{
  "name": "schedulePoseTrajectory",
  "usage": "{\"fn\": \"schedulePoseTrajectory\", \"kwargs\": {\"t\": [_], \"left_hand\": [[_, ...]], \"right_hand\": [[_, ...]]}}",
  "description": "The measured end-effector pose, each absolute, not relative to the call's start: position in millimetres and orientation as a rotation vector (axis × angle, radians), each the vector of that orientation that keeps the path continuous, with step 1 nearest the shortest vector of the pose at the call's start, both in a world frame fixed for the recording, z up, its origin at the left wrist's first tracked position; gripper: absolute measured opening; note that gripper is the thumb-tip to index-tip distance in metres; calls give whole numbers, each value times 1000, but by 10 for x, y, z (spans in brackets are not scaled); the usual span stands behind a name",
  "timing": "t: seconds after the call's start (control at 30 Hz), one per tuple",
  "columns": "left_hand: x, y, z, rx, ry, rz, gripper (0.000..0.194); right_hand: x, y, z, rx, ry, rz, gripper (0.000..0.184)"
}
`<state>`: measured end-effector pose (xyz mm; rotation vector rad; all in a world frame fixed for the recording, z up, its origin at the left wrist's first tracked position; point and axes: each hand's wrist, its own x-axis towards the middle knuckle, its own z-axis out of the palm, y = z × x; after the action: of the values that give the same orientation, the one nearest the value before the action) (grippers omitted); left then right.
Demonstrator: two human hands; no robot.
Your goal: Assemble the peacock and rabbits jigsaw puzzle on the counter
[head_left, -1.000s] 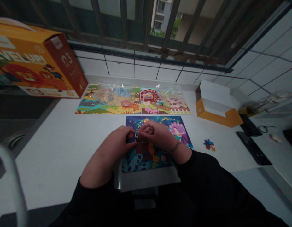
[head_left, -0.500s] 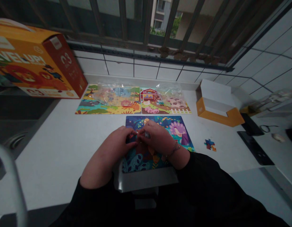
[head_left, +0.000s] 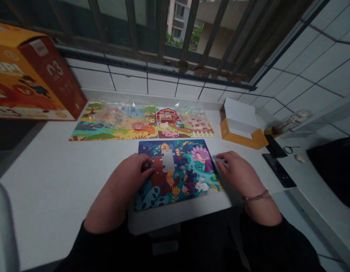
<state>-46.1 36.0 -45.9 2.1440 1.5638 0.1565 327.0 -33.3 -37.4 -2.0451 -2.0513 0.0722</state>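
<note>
A jigsaw puzzle (head_left: 189, 170) with a dark-blue night scene of a peacock, rabbit and fox lies before me. A pale gap (head_left: 168, 160) shows in its upper left part. My left hand (head_left: 137, 172) rests at the puzzle's left edge, thumb and forefinger apart, with a bit of red showing between them. Just off the right edge, my right hand (head_left: 234, 168) hovers low over the countertop, palm down. Its thumb and forefinger are parted, with nothing visible between them. The counter beneath its palm is hidden.
Behind the puzzle lie two bright picture boards (head_left: 115, 132), a jungle scene and a farm scene (head_left: 169, 133), with clear plastic bags (head_left: 118, 115) on them. An orange box (head_left: 36, 75) stands left; an open yellow-and-white box (head_left: 243, 139) sits right. A black phone-like slab (head_left: 278, 170) lies farther right.
My right hand has left the middle of the puzzle and moved right, covering where loose puzzle pieces lay. The gap in the puzzle is uncovered. The view has turned slightly right.
</note>
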Motion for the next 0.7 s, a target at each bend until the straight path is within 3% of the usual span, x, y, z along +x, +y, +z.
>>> {"fn": "schedulePoseTrajectory", "kwargs": {"t": [0.1,0.43,0.6,0.7], "left_hand": [[-449,347,-440,2139,1560,157,10],[-424,328,-405,2120,1589,166,9],[-439,324,-405,2125,1552,161,7],[-449,327,-431,2124,1551,157,8]], "right_hand": [[3884,-562,-532,-2350,-1898,108,33],[4272,-585,-593,-2333,-1798,441,57],[4338,-494,-560,-2235,-1831,556,27],[4338,-508,-573,-2229,-1793,608,20]]}}
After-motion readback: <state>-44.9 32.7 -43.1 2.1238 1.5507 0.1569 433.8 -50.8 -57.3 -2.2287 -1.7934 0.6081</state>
